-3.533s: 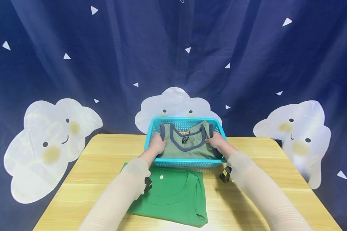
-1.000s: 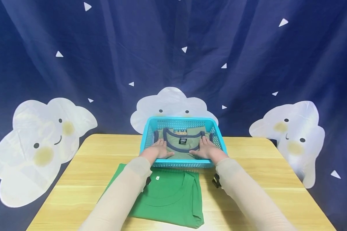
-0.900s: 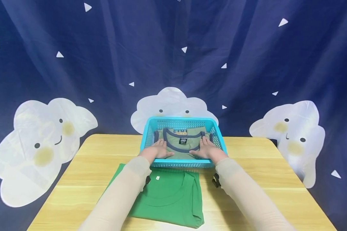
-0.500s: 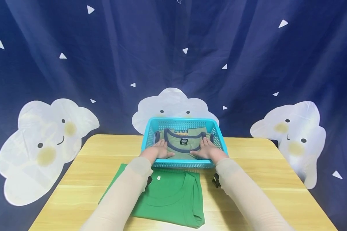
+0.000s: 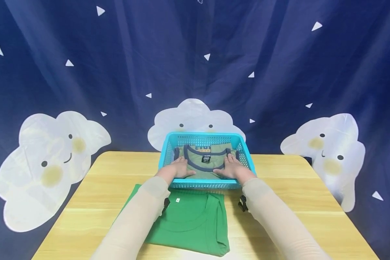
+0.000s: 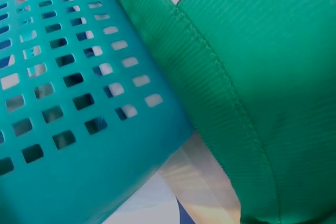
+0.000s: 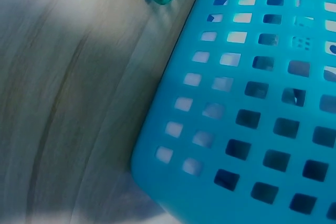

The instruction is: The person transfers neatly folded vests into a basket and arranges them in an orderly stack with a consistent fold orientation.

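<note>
The turquoise basket [image 5: 206,185] sits at the far middle of the tabletop [image 5: 289,187], with bare wood open to either side and its near wall just beside a folded green T-shirt [image 5: 195,220]. Inside the basket lies a folded olive T-shirt [image 5: 204,167], filling it nearly wall to wall, its long axis running left to right and its navy collar pointing away from the person. The left hand [image 5: 178,169] and right hand [image 5: 231,168] reach over the near rim, palms down, fingers [image 5: 183,161] straight and loosely together, pressing flat on the olive T-shirt either side of the collar.
</note>
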Tool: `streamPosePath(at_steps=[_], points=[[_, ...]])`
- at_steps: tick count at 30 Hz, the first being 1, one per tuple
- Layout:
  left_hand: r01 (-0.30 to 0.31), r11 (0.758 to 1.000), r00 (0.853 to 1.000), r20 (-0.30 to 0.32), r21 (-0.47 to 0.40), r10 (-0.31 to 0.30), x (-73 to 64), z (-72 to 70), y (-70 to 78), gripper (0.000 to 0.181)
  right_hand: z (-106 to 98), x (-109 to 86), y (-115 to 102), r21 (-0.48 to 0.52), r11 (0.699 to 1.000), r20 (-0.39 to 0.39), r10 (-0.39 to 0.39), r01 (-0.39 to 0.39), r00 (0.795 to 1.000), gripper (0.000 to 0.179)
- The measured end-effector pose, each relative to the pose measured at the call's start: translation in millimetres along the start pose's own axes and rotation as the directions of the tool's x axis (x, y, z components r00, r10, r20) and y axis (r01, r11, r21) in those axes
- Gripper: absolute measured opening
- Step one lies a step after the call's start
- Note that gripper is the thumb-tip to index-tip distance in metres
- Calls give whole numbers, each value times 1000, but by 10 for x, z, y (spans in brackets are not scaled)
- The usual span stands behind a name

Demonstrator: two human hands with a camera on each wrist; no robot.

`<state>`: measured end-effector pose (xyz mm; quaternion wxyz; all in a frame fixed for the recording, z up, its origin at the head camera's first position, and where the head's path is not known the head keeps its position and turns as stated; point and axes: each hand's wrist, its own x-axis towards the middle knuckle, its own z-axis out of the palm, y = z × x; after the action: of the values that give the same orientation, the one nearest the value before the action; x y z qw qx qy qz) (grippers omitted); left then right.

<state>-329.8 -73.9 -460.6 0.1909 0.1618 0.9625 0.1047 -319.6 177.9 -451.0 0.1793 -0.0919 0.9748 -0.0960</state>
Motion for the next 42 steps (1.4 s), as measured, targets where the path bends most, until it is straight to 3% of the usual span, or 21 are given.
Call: streamPosePath(at_steps=[8, 14, 21, 27, 34, 42], points=[[16, 1000, 987, -157, -7, -17, -96, -70, 54, 53, 1, 47, 14, 26, 1000, -76, -2, 4, 997, 90], [-12, 1000, 975, -223, -7, 10, -194, -89, 105, 29, -50, -38, 37, 30, 999, -122, -25, 29, 992, 69], [-76, 996, 956, -287, -49, 59, -404, -145, 140, 40, -135, -251, 42, 9, 995, -211, -96, 100, 973, 57], [-94, 995, 940, -334, -46, 73, -586, -170, 127, 38, -204, -473, -10, -9, 987, -287, -158, 163, 945, 47], [-125, 992, 910, -403, -31, 102, -804, -170, 91, 37, -249, -705, -86, 11, 984, -352, -163, 178, 922, 43], [-144, 988, 876, -471, -48, 105, -1119, -135, 35, 36, -193, -975, -153, 40, 971, -450, -194, 237, 872, 37]])
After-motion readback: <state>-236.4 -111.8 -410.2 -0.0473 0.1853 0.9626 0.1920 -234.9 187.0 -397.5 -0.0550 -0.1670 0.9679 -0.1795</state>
